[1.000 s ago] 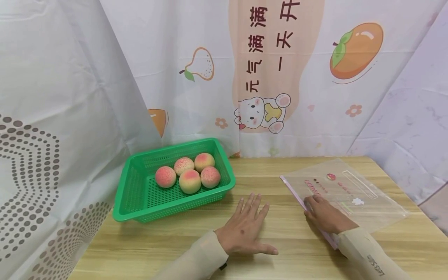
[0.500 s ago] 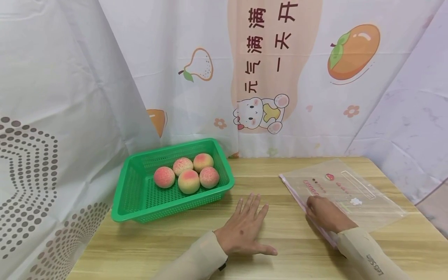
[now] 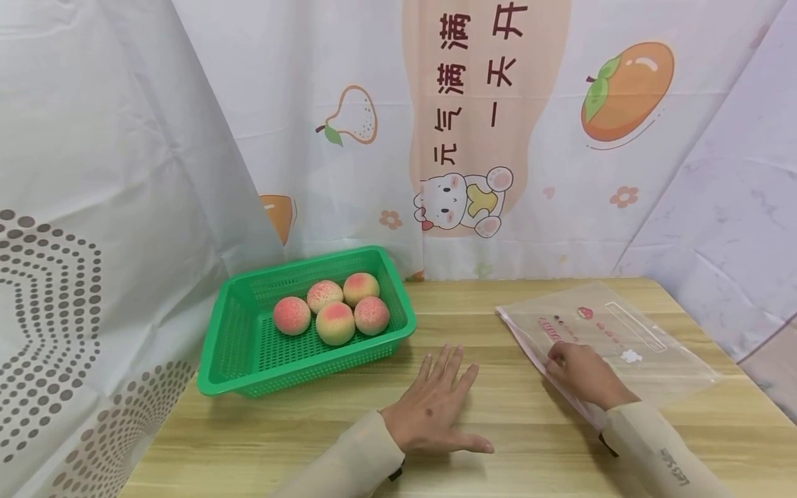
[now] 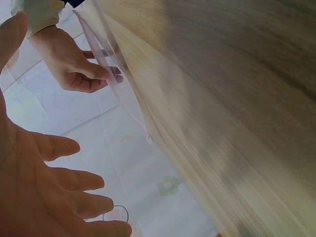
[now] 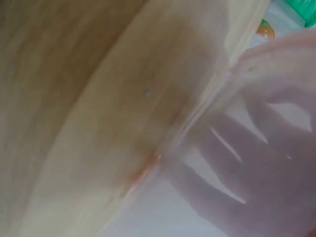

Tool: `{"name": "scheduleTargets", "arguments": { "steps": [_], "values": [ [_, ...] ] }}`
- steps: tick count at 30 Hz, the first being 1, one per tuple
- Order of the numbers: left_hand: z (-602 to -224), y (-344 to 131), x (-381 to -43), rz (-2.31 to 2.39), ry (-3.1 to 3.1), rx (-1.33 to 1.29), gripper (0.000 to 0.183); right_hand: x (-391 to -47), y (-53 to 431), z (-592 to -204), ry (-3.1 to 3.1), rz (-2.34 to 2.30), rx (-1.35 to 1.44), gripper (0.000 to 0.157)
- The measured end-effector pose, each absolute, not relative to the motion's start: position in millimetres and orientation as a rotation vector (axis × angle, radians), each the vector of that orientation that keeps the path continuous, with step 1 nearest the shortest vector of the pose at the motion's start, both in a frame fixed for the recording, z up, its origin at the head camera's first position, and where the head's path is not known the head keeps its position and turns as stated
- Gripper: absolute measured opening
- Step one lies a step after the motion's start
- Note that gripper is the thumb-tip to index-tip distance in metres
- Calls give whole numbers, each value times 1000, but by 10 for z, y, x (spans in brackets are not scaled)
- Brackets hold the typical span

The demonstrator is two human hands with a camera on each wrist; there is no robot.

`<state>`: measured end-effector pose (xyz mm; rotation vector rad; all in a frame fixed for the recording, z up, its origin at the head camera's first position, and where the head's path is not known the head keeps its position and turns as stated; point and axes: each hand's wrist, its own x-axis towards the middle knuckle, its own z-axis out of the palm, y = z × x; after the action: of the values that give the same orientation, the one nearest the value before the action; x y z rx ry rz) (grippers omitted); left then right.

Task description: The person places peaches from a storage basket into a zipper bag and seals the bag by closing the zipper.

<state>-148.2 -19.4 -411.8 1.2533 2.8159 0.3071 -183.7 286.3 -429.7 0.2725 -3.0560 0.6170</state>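
Observation:
A clear zip bag [image 3: 666, 356] with a pale pink zip edge and small printed pictures lies on the right of the table. My right hand [image 3: 588, 373] pinches its upper film near the zip edge, thumb and fingers curled together. Seen from the left wrist, that hand [image 4: 74, 64] has fingertips behind the raised film [image 4: 123, 96]. The right wrist view is hazy, with the fingers [image 5: 227, 143] showing through the plastic. My left hand [image 3: 429, 411], palm down with fingers spread, is low over the wooden table and holds nothing.
A green plastic basket [image 3: 299, 379] with several peaches, among them a red one [image 3: 291, 316], stands at the back left. A printed white curtain [image 3: 349, 207] hangs behind the wooden table [image 3: 473, 325].
My right hand has curled its fingers at the bag and drawn its film up a little near the zip edge. The left hand keeps its place, and so do the basket and peaches.

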Motion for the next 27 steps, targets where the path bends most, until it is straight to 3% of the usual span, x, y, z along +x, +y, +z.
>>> {"name": "scheduleTargets", "arguments": {
  "steps": [14, 27],
  "values": [
    [-4098, -195, -1504, 459, 2710, 1217, 103, -1823, 2962, -4277, -2927, 858, 321, 13],
    [-4089, -192, -1514, 560, 2645, 1176, 100, -1748, 2993, -4152, -2902, 1055, 196, 19]
  ]
}}
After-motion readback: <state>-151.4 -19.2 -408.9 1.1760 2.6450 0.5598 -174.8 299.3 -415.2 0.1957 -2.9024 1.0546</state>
